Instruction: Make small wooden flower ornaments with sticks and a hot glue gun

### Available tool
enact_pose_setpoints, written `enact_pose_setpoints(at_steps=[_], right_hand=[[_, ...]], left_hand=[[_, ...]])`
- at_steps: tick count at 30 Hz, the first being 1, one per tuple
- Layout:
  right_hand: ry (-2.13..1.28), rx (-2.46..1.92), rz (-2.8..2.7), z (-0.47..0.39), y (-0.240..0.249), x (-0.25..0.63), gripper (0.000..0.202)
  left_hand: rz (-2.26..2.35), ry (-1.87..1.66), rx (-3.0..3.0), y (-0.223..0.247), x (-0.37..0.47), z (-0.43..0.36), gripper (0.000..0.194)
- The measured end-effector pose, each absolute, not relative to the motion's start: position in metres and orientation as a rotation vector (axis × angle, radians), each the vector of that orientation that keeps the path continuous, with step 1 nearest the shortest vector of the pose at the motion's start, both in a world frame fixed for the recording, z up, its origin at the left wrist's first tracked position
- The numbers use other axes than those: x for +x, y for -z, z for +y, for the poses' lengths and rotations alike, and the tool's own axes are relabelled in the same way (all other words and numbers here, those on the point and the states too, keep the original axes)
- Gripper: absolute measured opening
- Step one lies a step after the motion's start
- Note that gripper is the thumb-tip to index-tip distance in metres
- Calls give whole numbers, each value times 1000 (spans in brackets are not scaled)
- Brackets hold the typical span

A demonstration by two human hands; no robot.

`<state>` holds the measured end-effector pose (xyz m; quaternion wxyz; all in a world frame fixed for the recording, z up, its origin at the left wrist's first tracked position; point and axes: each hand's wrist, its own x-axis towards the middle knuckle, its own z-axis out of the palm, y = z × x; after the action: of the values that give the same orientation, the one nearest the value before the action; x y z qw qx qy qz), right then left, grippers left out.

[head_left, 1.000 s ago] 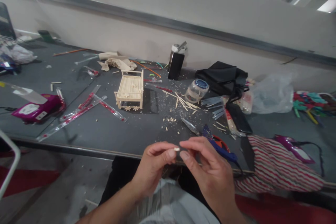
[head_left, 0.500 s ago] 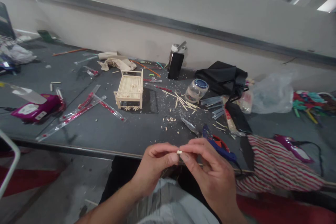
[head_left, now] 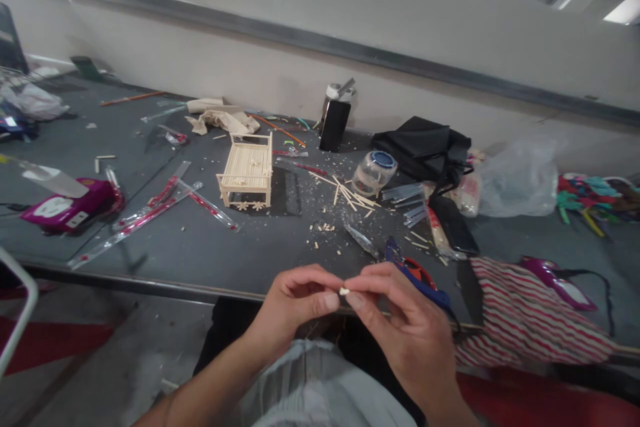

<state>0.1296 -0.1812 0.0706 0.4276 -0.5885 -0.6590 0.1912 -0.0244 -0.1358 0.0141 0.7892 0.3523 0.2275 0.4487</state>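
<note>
The right hand [head_left: 413, 323] pinched a tiny cream-coloured piece [head_left: 344, 291] between thumb and forefinger; whether the left hand [head_left: 293, 300], close at its nine o'clock, also gripped it could not be told. A cream stick-built miniature bed [head_left: 247, 167] stood at eleven o'clock.

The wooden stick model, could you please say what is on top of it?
Small pale pieces lie on the wooden stick model; its front rail partly hides the slats.

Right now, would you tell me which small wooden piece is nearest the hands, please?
The piece pinched in the right hand; the loose pieces lie on the table.
</note>
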Motion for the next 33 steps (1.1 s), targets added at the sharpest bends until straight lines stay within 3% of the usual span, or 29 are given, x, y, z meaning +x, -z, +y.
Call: enact_pose_setpoints(at_steps=[33], right_hand=[[-402, -1412, -1730, -179, -74, 129, 9]], left_hand=[[543, -971, 947, -15, -29, -128, 6]])
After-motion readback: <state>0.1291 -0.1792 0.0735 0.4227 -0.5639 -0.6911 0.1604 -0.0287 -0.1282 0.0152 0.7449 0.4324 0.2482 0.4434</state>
